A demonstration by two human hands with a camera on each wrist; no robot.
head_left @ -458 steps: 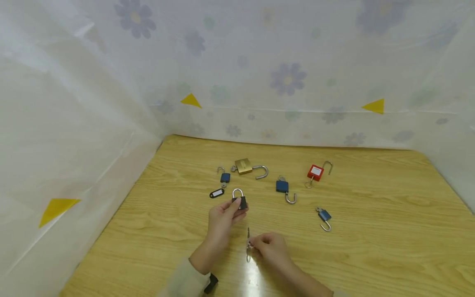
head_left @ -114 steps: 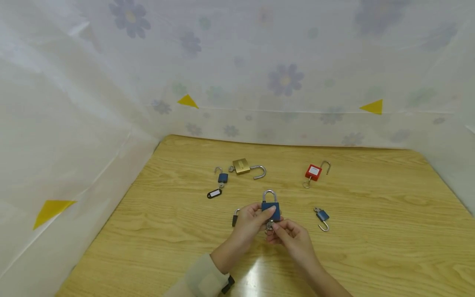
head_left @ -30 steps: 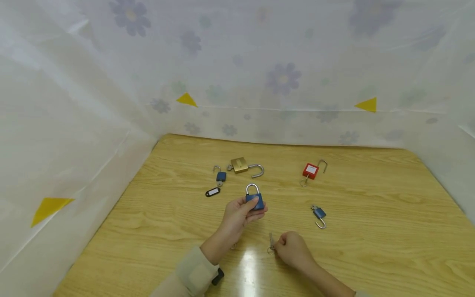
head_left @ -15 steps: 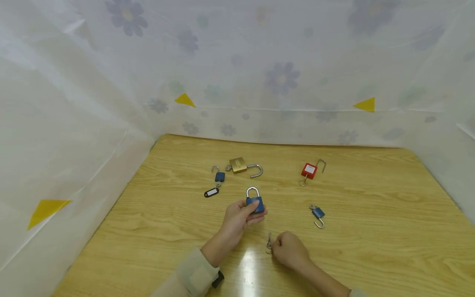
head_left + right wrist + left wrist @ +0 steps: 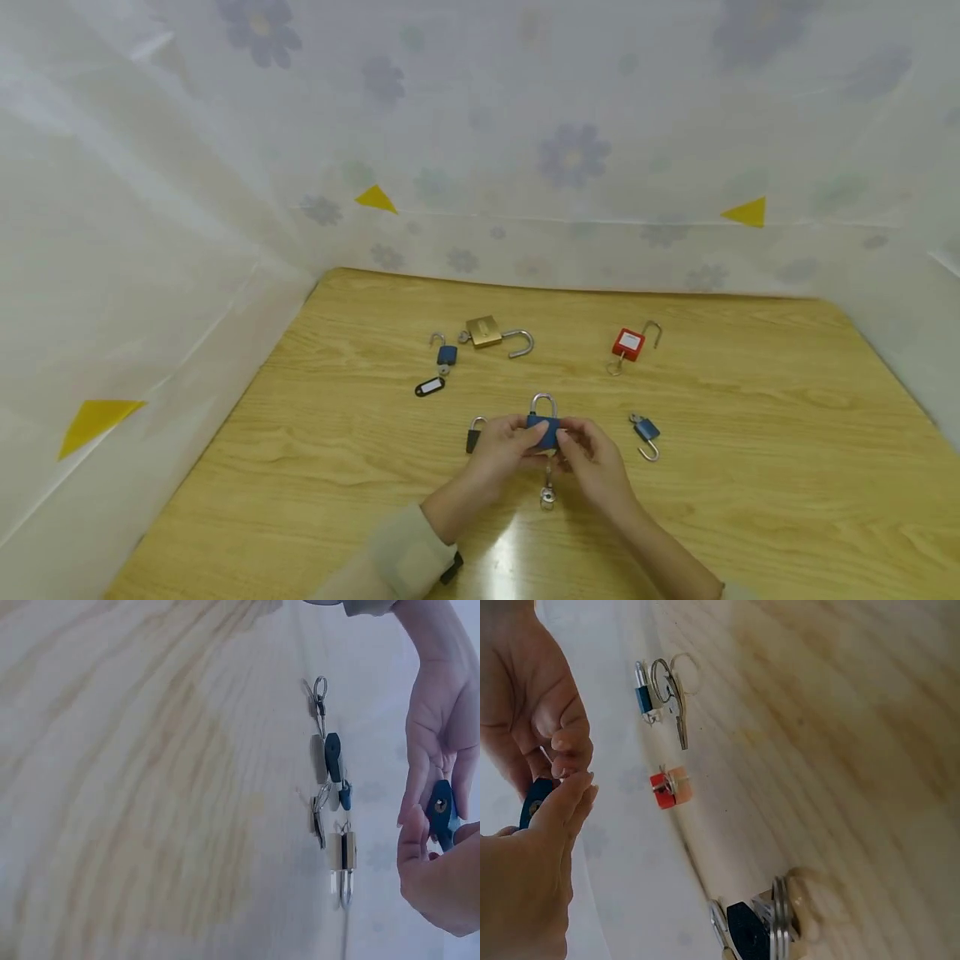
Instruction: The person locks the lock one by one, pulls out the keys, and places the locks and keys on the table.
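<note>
A blue padlock [image 5: 543,432] with its steel shackle up is held between both hands above the table. My left hand [image 5: 492,454] grips its left side, thumb across the front. My right hand [image 5: 596,467] pinches its right edge between thumb and fingers. In the right wrist view the keyhole of the blue padlock [image 5: 441,806] faces the camera, and no key is in it. A bunch of keys [image 5: 547,497] on a ring lies on the wood just in front of the hands. Left of them stands a black padlock [image 5: 473,440], partly hidden by the left hand.
Further back lie a brass padlock [image 5: 484,332], a small blue padlock [image 5: 447,356] with a black tag [image 5: 430,387], and a red padlock [image 5: 628,343]. Another small blue padlock [image 5: 647,429] lies to the right. These have their shackles swung out. Plastic sheeting [image 5: 465,167] walls the table.
The black padlock, earlier in the left hand, now rests on the table. The keys came out of the blue padlock; my right hand put them down and took hold of that padlock.
</note>
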